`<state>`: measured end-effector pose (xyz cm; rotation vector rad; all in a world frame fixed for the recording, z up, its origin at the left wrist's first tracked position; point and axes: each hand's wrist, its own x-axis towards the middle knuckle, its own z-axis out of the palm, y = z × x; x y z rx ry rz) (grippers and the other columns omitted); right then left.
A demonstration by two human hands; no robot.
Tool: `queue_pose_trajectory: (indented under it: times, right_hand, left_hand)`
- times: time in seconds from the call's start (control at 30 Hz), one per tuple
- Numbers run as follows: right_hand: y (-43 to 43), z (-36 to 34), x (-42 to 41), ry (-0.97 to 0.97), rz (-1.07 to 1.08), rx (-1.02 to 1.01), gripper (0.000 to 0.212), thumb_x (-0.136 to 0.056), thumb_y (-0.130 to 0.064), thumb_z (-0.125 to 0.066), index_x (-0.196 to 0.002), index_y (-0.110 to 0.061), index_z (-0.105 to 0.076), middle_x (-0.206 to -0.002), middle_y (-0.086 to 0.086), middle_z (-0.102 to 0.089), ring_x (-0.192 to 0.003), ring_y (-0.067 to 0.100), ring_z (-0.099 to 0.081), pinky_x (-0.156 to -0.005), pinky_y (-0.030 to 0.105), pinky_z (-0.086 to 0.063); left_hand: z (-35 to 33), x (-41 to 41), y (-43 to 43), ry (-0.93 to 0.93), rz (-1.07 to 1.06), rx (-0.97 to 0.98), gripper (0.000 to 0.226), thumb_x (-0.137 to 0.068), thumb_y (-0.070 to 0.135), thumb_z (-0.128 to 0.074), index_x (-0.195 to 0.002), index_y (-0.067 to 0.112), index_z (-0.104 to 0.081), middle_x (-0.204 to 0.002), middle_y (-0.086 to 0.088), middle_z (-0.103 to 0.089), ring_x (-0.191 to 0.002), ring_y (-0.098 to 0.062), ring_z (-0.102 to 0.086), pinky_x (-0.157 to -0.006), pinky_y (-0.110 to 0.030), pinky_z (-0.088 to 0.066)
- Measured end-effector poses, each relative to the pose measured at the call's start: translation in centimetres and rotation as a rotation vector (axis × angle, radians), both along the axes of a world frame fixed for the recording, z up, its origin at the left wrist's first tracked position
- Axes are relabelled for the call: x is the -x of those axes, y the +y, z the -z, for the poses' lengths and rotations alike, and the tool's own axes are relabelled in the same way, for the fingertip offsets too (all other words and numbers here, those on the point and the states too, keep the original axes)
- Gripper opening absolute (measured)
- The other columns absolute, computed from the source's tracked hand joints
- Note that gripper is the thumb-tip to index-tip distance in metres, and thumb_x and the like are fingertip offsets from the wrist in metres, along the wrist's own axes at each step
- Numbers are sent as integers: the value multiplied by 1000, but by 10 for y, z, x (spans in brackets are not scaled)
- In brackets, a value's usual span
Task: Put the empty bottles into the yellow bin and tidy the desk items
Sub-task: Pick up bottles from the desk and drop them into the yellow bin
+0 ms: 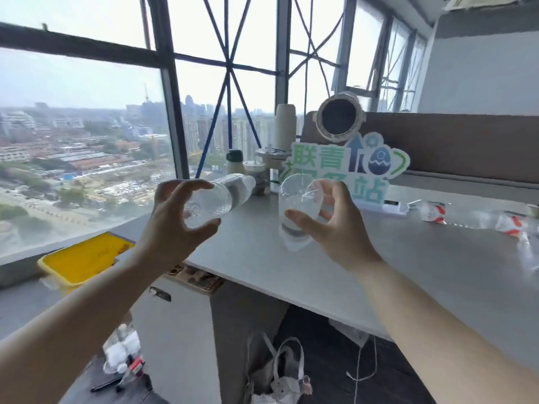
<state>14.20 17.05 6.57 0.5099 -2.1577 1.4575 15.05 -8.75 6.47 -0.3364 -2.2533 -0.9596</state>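
My left hand (178, 220) grips a clear empty plastic bottle (230, 191) held on its side above the desk's left corner. My right hand (338, 225) grips a second clear bottle (294, 205), its base turned toward me. Both are lifted off the grey desk (408, 258). The yellow bin (84, 258) sits low at the left by the window ledge, below and left of my left hand. Two more crushed clear bottles with red-and-white labels (431, 211) (507, 224) lie on the desk at the right.
A green-and-white sign (344, 161) stands at the desk's back with a tape roll (339, 118), a white cylinder (285, 126) and jars (234, 164) near it. A white power strip (393, 205) lies by the sign. Bags (280, 374) and clutter sit on the floor under the desk.
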Motion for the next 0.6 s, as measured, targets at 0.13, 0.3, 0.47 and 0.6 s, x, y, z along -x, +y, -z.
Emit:
queue_pose_trajectory:
  times: [0.13, 0.3, 0.47, 0.6]
  right_hand:
    - [-106, 2, 63, -47, -163, 79, 58, -69, -38, -78, -115, -22, -46, -111, -14, -59, -99, -10, -58, -86, 15, -49]
    - [-222, 2, 120, -47, -334, 155, 67, -63, -43, -75, -117, -17, -45, -114, -6, -57, -96, -14, -57, -87, 19, -51]
    - [-271, -14, 137, 15, -379, 203, 56, -69, -35, -78, -113, -20, -46, -105, -15, -56, -92, -19, -55, -80, 15, -53]
    - [-299, -32, 148, 62, -388, 207, 71, -62, -51, -73, -121, -19, -48, -112, -9, -58, -99, -4, -57, -81, 18, -49]
  left_hand:
    - [6, 21, -95, 18, -160, -58, 55, -74, 16, -77, -117, 38, -53, -120, 8, -34, -108, -9, -46, -88, -19, -42]
    - [7, 50, -190, 33, -306, -53, 54, -75, 14, -77, -115, 38, -51, -120, 4, -35, -108, -10, -46, -74, -1, -36]
    - [-17, 54, -242, 59, -357, 79, 53, -75, 16, -77, -119, 32, -52, -122, 0, -38, -107, -9, -40, -74, 6, -29]
    - [-30, 56, -277, 62, -407, 158, 53, -76, 20, -77, -123, 28, -52, -127, -6, -42, -112, -10, -38, -74, 4, -29]
